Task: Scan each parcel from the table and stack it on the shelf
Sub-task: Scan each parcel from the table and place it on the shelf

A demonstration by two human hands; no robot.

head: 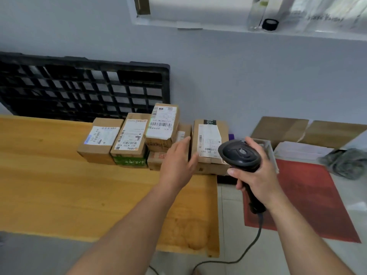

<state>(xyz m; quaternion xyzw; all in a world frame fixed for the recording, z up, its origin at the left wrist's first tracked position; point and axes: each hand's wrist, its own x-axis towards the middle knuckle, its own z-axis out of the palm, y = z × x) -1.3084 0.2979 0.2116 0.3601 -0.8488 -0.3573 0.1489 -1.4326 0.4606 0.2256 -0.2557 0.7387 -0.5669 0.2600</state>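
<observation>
Several brown cardboard parcels with white labels stand in a row at the far right end of the wooden table (59, 185). The rightmost parcel (208, 135) lies flat at the table's corner. My left hand (176, 163) reaches out with straight fingers, its thumb against that parcel's left side. A taller stack of parcels (161, 128) sits just left of the hand. My right hand (256, 171) grips the handle of a black corded barcode scanner (239, 153), whose head hovers over the rightmost parcel's near right corner.
A black plastic pallet (83, 86) leans on the wall behind the table. To the right on the floor lie a red mat (309, 199), flattened cardboard (278, 130), white papers (301, 150) and a grey cloth (345, 163). A white ledge (218, 28) runs along the wall above.
</observation>
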